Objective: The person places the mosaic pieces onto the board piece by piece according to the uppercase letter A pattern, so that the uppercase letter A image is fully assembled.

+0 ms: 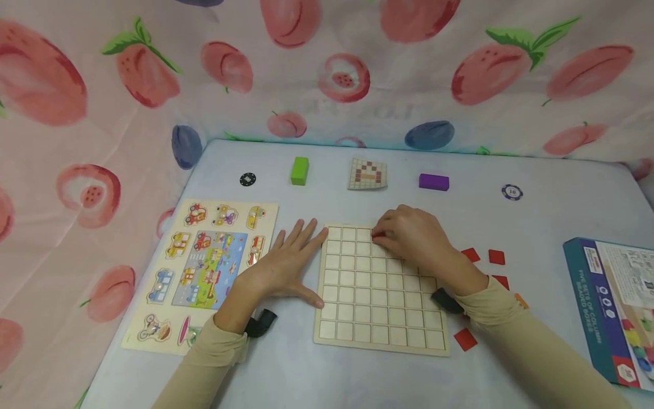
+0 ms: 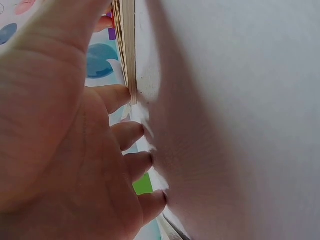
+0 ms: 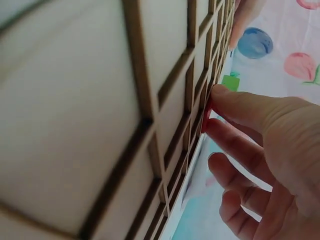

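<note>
A pale wooden grid board (image 1: 356,279) with raised lines between square cells lies in the middle of the table. My right hand (image 1: 413,234) pinches a small red square tile (image 3: 207,114) between thumb and index finger at the board's far row. The tile stands tilted over a cell there, mostly covered by my fingers in the head view. My left hand (image 1: 280,267) lies spread beside the board's left side, its index fingertip and thumb tip touching the edge. Several loose red tiles (image 1: 465,339) lie to the right of the board, some partly behind my right forearm.
A vehicle puzzle board (image 1: 138,335) lies at left. Along the back are a black chip (image 1: 247,179), a green block (image 1: 300,171), a pattern card (image 1: 367,174), a purple block (image 1: 434,182) and a blue-white chip (image 1: 512,192). A boxed set (image 1: 587,307) stands at right.
</note>
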`<state>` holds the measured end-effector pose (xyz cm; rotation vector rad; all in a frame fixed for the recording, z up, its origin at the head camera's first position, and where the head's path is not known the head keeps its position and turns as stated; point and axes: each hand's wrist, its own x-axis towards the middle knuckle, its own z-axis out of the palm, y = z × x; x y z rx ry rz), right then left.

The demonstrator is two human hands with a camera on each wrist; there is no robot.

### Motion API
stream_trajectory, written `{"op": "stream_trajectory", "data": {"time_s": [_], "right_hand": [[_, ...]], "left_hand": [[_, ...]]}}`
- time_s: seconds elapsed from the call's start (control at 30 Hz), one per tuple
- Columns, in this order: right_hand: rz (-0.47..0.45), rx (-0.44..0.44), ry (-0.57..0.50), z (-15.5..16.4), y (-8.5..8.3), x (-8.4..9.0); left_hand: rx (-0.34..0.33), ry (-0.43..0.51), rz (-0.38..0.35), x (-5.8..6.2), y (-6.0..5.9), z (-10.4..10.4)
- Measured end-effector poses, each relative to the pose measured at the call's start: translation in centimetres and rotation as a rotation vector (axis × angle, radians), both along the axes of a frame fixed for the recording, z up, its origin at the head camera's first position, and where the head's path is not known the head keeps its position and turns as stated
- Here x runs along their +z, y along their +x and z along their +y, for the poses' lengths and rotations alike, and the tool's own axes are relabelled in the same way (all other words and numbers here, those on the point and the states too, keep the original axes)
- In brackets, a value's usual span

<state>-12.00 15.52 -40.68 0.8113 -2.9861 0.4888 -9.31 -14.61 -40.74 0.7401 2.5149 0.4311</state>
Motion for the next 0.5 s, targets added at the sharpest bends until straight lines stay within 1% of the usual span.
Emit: {"op": "stream_trajectory", "data": {"time_s": [0.1, 0.2, 0.37, 0.5], "right_hand": [[-0.016, -0.006, 0.018, 0.7, 0.3, 0.1], [-0.041, -0.027, 0.034, 2.0, 0.9, 0.3], [-0.044, -0.062, 0.067, 5.8, 2.3, 0.9], [-0.09, -0.122, 0.095, 8.7, 3.6, 1.2]], "left_hand": [[0.004, 0.005, -0.002, 0.0, 0.0, 0.0], [0.006, 0.01, 0.0, -0.1, 0.1, 0.1], [0.003, 0.016, 0.005, -0.1, 0.1, 0.1], [0.004, 0.016, 0.006, 0.0, 0.1, -0.1]]}}
